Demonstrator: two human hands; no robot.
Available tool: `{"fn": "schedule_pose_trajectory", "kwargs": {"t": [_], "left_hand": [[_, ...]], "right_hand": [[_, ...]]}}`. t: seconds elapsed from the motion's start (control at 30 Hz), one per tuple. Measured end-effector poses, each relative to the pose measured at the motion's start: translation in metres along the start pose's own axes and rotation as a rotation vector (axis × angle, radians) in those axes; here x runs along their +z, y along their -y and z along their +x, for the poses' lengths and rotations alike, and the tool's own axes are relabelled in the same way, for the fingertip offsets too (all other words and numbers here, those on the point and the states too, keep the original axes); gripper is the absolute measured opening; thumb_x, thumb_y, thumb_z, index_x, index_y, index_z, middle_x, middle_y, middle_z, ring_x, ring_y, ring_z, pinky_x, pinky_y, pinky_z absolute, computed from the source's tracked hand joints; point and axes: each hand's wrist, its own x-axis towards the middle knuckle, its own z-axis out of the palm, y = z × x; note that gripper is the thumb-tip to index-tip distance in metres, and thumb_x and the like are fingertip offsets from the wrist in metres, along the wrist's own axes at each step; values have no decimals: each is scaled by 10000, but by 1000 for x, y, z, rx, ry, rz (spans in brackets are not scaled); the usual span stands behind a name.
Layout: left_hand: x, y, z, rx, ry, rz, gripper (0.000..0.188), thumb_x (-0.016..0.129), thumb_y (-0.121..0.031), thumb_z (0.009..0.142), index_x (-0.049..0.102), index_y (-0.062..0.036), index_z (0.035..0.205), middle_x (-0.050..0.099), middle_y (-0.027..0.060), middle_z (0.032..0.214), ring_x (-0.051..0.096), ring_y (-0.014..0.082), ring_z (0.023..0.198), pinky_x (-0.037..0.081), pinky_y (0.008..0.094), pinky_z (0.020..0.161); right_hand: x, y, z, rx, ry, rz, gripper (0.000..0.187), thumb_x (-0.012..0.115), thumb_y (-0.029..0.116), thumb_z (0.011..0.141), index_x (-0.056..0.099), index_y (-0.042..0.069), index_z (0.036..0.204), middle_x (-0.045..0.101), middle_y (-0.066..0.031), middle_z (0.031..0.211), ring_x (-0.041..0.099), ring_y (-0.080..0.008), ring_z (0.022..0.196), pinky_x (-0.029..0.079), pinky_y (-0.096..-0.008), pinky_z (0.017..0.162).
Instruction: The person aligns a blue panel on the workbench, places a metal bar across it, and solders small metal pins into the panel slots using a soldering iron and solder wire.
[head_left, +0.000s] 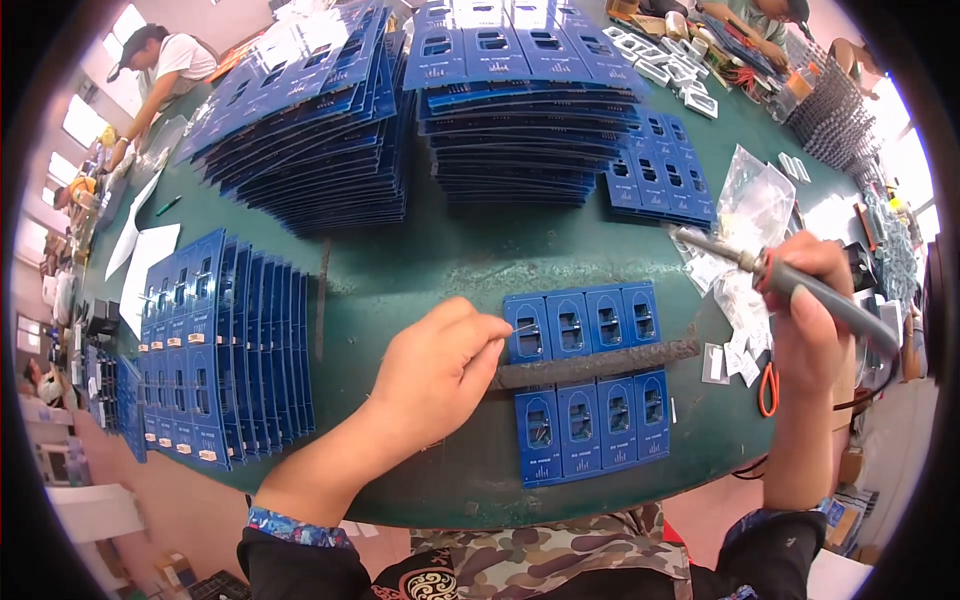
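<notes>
A blue circuit board panel [592, 436] with two rows of cut-out sections lies flat on the green table in front of me. Across its middle rests a dark, rough bar [600, 364]. My left hand [440, 362] is at the panel's upper left section, thumb and forefinger pinched on something thin and small that I cannot make out. My right hand [808, 300] grips a soldering iron [835, 306] by its dark handle, the tip pointing left, raised to the right of the panel and apart from it.
Tall stacks of blue panels [520, 130] stand at the back. More panels [225, 350] stand on edge at left. At right are orange-handled scissors [768, 389], plastic bags [750, 190] and white parts [660, 60]. Other people [165, 65] work across the table.
</notes>
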Motion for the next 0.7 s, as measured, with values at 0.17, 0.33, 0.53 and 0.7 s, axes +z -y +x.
{"fn": "schedule_pose_trajectory", "kwargs": {"t": [0.17, 0.33, 0.53, 0.7], "left_hand": [[11, 9, 1, 87, -2, 84, 127, 666, -5, 812, 680, -32, 936, 561, 86, 749, 574, 240, 647, 466, 334, 577], [15, 9, 0, 103, 18, 140, 115, 673, -9, 800, 680, -30, 913, 564, 87, 749, 584, 252, 653, 475, 344, 580], [18, 12, 2, 158, 7, 175, 116, 678, -22, 789, 681, -34, 904, 569, 81, 751, 592, 265, 667, 482, 362, 586], [18, 11, 2, 147, 19, 189, 108, 671, -28, 795, 676, -35, 903, 570, 82, 759, 595, 270, 677, 486, 370, 591]], "right_hand": [[43, -42, -48, 387, -103, 212, 201, 675, 105, 814, 533, 17, 924, 555, -81, 817, 553, -141, 699, 466, -294, 689], [59, -52, -51, 39, 144, -152, 196, 759, 34, 741, 604, -1, 855, 627, -100, 740, 589, -171, 614, 454, -293, 556], [65, -65, -55, -82, 120, -188, 219, 777, 43, 725, 610, 2, 861, 635, -108, 733, 610, -202, 599, 466, -304, 540], [64, -64, -57, -87, 123, -203, 223, 780, 49, 727, 609, 4, 863, 636, -112, 734, 618, -208, 608, 474, -306, 548]]}}
